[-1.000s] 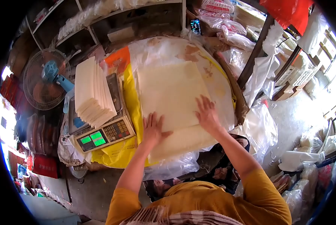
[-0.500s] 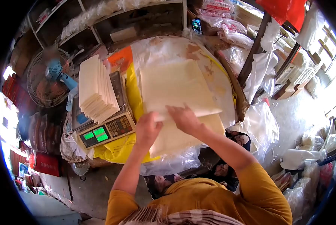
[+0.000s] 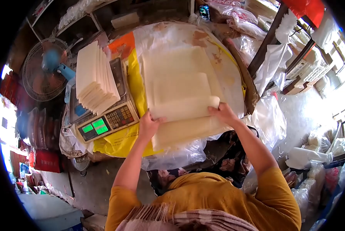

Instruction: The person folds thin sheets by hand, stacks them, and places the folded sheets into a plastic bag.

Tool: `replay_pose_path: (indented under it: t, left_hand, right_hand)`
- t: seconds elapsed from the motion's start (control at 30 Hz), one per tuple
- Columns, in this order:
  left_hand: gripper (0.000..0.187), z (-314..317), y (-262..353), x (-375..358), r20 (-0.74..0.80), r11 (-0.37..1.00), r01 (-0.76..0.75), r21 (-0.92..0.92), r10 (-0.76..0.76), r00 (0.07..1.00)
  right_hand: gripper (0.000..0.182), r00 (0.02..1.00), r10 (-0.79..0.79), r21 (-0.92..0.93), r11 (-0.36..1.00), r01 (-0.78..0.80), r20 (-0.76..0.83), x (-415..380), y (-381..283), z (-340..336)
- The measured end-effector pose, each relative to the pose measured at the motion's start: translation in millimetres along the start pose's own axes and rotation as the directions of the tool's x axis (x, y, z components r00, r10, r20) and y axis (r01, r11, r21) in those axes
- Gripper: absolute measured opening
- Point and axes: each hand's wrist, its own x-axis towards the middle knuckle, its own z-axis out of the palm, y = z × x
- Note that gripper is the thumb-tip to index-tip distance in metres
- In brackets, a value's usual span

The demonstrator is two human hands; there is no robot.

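Several cream-coloured sheets [image 3: 172, 63] lie on a covered round table. Across their front part, a folded top sheet [image 3: 184, 108] forms a rounded fold. My left hand [image 3: 151, 125] pinches the left end of that fold. At its right end, my right hand [image 3: 222, 113] grips the corner between thumb and fingers. Left of the sheets stands a digital scale [image 3: 120, 117] with a green lit display. A stack of folded cream sheets [image 3: 93, 77] rests on the scale.
A fan [image 3: 47, 69] stands at the left, beyond the scale. Yellow plastic [image 3: 116, 142] lies beneath the scale, and clear plastic [image 3: 176, 157] hangs at the table's front edge. A lit phone [image 3: 204, 12] is at the back. Plastic bags [image 3: 270, 115] hang at the right.
My right hand has moved right to the fold's end. The top sheet's far part is now folded toward me, showing sheets beneath. The whole view has shifted slightly.
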Motion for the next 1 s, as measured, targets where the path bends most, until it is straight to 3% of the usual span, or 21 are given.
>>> replay_pose_path:
  t: [0.03,0.07,0.13,0.23,0.33,0.37,0.43,0.53,0.57,0.63,0.7,0.73,0.77,0.8,0.83,0.87,0.9,0.93,1.0]
  left_hand:
    - [0.055,8,16,2,-0.061,0.995,0.050,-0.083,-0.055,0.997]
    - [0.059,16,16,4,-0.163,0.979,-0.072,0.192,0.104,0.981]
    - [0.068,28,14,13,-0.213,0.689,-0.195,0.699,0.460,0.862]
    - [0.073,39,13,16,0.209,0.410,-0.311,0.857,0.277,0.938]
    - [0.078,42,8,14,0.259,0.286,-0.339,0.896,0.283,0.924]
    - [0.075,40,5,17,0.278,0.262,-0.363,0.894,0.310,0.909]
    - [0.070,36,2,22,0.304,0.273,-0.420,0.865,0.381,0.873]
    - [0.056,16,-3,36,0.382,0.238,-0.529,0.814,0.467,0.798]
    - [0.051,8,-5,40,0.410,0.221,-0.565,0.795,0.491,0.769]
    - [0.045,-7,25,28,0.266,0.614,-0.377,0.693,0.269,0.926]
    - [0.040,-17,38,23,0.163,0.865,-0.099,0.491,0.020,0.986]
    - [0.041,-14,40,26,0.105,0.942,-0.066,0.330,0.032,0.994]
    - [0.042,-8,44,28,0.047,0.987,-0.038,0.157,0.031,0.998]
    - [0.043,-4,48,31,-0.007,1.000,-0.017,-0.020,0.017,1.000]
    - [0.052,-3,38,47,-0.018,0.997,0.070,-0.033,-0.071,0.997]
    - [0.054,4,29,60,-0.127,0.962,-0.052,0.270,0.089,0.988]
    - [0.057,16,27,69,-0.182,0.821,-0.129,0.556,0.271,0.945]
    - [0.059,26,27,74,-0.175,0.594,-0.149,0.790,0.453,0.874]
    - [0.062,42,30,79,-0.014,0.508,-0.140,0.850,0.287,0.958]
  right_hand:
    - [0.036,0.996,-0.057,-0.114,0.992,0.050,-0.065,4,-6,2]
    - [0.036,0.994,-0.040,-0.150,0.988,0.024,-0.104,9,-9,5]
    - [0.036,0.982,-0.014,-0.216,0.976,-0.028,-0.191,22,-11,11]
    - [0.058,0.983,-0.005,-0.428,0.901,-0.074,-0.181,30,-17,11]
    - [0.078,0.935,-0.278,-0.587,0.803,0.099,-0.222,23,-25,19]
    - [0.082,0.919,-0.373,-0.678,0.709,0.196,-0.125,20,-31,19]
    - [0.090,0.851,-0.515,-0.798,0.469,0.379,0.102,15,-39,19]
    - [0.089,0.897,-0.314,-0.781,0.453,0.430,0.312,17,-21,5]
    - [0.087,0.862,-0.351,-0.729,0.468,0.499,0.364,20,-14,-4]
    - [0.083,0.781,-0.426,-0.609,0.491,0.623,0.456,24,-2,-21]
    - [0.074,0.887,-0.299,-0.412,0.801,0.434,0.353,9,-18,-33]
    - [0.070,0.923,-0.217,-0.285,0.907,0.311,0.318,3,-23,-36]
    - [0.056,0.967,-0.252,-0.127,0.958,0.256,0.050,5,-15,-24]
    - [0.055,0.988,-0.154,-0.204,0.968,0.146,-0.027,16,-12,-18]
    - [0.054,0.992,-0.062,-0.272,0.962,0.030,-0.112,32,-11,-17]
    - [0.054,0.979,0.021,-0.329,0.940,-0.088,-0.203,47,-13,-15]
    - [0.058,0.956,-0.024,-0.384,0.919,-0.094,-0.294,55,-15,-8]
    - [0.057,0.951,-0.037,-0.428,0.898,-0.103,-0.307,63,-14,-4]
    - [0.054,0.941,-0.066,-0.516,0.848,-0.123,-0.332,75,-14,0]
